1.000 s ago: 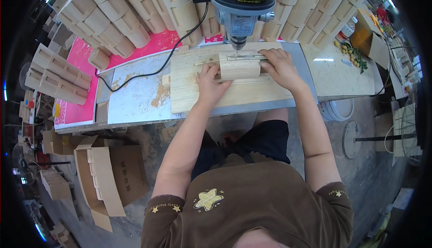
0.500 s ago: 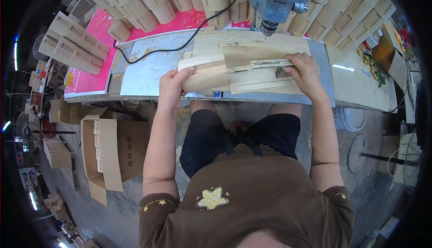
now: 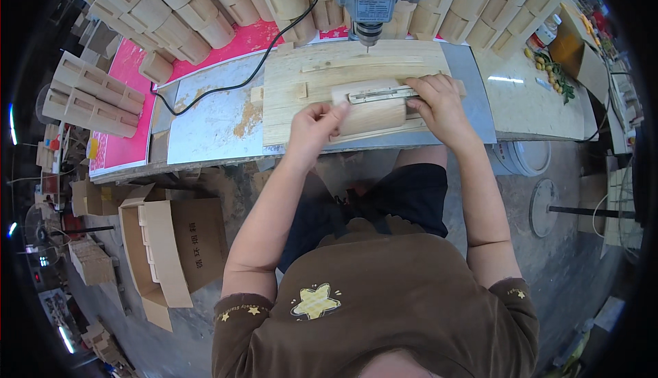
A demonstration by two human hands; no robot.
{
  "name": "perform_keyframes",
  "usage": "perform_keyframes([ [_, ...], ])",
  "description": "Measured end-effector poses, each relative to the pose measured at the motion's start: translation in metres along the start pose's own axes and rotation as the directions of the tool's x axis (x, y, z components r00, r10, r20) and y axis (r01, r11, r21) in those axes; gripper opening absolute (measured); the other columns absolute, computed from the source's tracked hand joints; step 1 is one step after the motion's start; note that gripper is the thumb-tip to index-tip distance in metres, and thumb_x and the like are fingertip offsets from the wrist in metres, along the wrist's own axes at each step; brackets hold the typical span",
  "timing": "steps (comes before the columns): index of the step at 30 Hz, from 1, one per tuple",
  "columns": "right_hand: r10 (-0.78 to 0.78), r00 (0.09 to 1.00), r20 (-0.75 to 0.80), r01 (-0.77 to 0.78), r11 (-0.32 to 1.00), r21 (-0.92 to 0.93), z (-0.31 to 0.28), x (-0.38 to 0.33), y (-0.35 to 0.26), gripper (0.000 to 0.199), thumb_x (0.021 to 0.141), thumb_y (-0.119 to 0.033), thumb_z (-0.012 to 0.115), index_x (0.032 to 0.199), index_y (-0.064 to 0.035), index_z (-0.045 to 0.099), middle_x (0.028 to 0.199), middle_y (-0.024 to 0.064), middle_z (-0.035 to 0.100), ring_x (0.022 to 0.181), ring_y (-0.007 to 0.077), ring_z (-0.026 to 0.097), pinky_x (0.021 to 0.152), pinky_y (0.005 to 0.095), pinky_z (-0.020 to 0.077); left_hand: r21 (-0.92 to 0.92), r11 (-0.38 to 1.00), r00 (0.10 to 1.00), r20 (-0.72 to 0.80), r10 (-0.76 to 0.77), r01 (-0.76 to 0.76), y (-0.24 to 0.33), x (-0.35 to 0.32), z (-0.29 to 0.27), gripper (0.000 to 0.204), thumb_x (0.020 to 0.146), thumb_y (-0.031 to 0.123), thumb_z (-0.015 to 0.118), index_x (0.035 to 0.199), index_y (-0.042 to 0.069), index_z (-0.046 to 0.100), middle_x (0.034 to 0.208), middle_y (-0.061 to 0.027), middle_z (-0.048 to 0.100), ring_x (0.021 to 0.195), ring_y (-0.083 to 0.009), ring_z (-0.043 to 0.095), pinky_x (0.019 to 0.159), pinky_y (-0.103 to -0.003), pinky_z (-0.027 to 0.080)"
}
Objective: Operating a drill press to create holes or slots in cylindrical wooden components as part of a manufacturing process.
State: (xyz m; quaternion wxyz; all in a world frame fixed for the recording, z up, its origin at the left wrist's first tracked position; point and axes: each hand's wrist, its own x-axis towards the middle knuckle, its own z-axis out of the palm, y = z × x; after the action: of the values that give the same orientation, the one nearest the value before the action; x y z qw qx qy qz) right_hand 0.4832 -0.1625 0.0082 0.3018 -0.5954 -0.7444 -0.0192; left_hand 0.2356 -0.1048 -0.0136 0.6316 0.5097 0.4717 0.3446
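Observation:
A pale, rounded wooden block (image 3: 373, 116) lies on the wooden board, in front of the bench drill (image 3: 370, 18). My left hand (image 3: 315, 128) is at the block's left end, its fingers curled and its thumb pressed to the edge. Along the block's top lies a narrow, slotted, light-coloured strip (image 3: 377, 95). My right hand (image 3: 439, 104) is closed over the strip's right end, with the fingers on the far side and the thumb on the near side. The drill bit (image 3: 368, 50) hangs beyond the block, apart from it. My fingers hide the block's right end in part.
Stacks of slotted wooden pieces (image 3: 171, 8) stand along the back, and more pieces (image 3: 92, 97) lie at the left. A black cable (image 3: 253, 76) crosses the bench. Sawdust (image 3: 248, 121) lies left of the board (image 3: 281, 121). An open carton (image 3: 175, 241) stands on the floor.
The wooden block has moved right along the board with my left hand and now sits under the strip. My right hand still holds the strip. The whole view has shifted.

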Motion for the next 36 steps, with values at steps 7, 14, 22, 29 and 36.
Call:
perform_keyframes([
  [7, 0.169, 0.969, -0.180, -0.206, 0.955, -0.214, -0.013, -0.030, 0.021, 0.065, 0.067, -0.008, 0.075, 0.126, -0.0071, 0.047, 0.118, 0.0194, 0.048, 0.107, 0.0361, 0.048, 0.092, 0.0422, 0.0383, 0.543, 0.617, 0.788, 0.148, 0.597, -0.570, -0.030, -0.011, 0.008, 0.076, 0.067, 0.029, 0.080, 0.125, -0.003, 0.045, 0.116, -0.0194, 0.055, 0.105, -0.0282, 0.053, 0.092, -0.039, 0.040],
  [14, 0.373, 0.928, -0.024, -0.367, 0.921, 0.129, 0.006, -0.021, 0.034, 0.063, 0.072, -0.001, 0.070, 0.129, -0.0047, 0.041, 0.124, 0.0215, 0.043, 0.114, 0.0396, 0.044, 0.095, 0.0420, 0.0402, 0.743, 0.446, 0.739, 0.096, 0.666, -0.499, -0.049, 0.010, 0.023, 0.080, 0.060, 0.032, 0.081, 0.127, 0.000, 0.049, 0.099, -0.0132, 0.055, 0.097, -0.0313, 0.050, 0.087, -0.043, 0.034],
  [22, 0.410, 0.912, -0.003, -0.403, 0.896, 0.185, 0.034, 0.024, 0.035, 0.062, 0.073, 0.006, 0.065, 0.128, -0.0097, 0.041, 0.125, 0.0196, 0.042, 0.119, 0.0371, 0.041, 0.100, 0.0403, 0.0357, 0.817, 0.444, 0.760, -0.012, 0.649, -0.366, -0.046, 0.048, 0.004, 0.078, 0.059, 0.032, 0.082, 0.125, 0.004, 0.052, 0.098, -0.0092, 0.053, 0.096, -0.0267, 0.048, 0.086, -0.042, 0.030],
  [29, 0.350, 0.934, 0.066, -0.352, 0.880, 0.318, 0.027, 0.027, 0.041, 0.062, 0.079, 0.005, 0.061, 0.134, -0.0105, 0.038, 0.131, 0.0195, 0.038, 0.124, 0.0351, 0.040, 0.101, 0.0393, 0.0371, 0.800, 0.405, 0.730, 0.059, 0.681, -0.442, -0.042, 0.062, -0.012, 0.065, 0.059, 0.030, 0.081, 0.118, 0.012, 0.059, 0.087, -0.0018, 0.057, 0.092, -0.0236, 0.049, 0.084, -0.040, 0.031],
  [36, 0.172, 0.962, -0.213, -0.037, 0.853, 0.521, -0.072, 0.095, 0.045, 0.047, 0.088, -0.012, 0.059, 0.132, -0.0050, 0.044, 0.130, 0.0093, 0.050, 0.121, 0.0208, 0.046, 0.100, 0.0330, 0.0384, 0.794, 0.425, 0.783, 0.099, 0.614, -0.434, -0.036, 0.062, -0.023, 0.050, 0.061, 0.028, 0.080, 0.105, 0.012, 0.064, 0.080, -0.0023, 0.056, 0.088, -0.0235, 0.052, 0.084, -0.040, 0.033],
])
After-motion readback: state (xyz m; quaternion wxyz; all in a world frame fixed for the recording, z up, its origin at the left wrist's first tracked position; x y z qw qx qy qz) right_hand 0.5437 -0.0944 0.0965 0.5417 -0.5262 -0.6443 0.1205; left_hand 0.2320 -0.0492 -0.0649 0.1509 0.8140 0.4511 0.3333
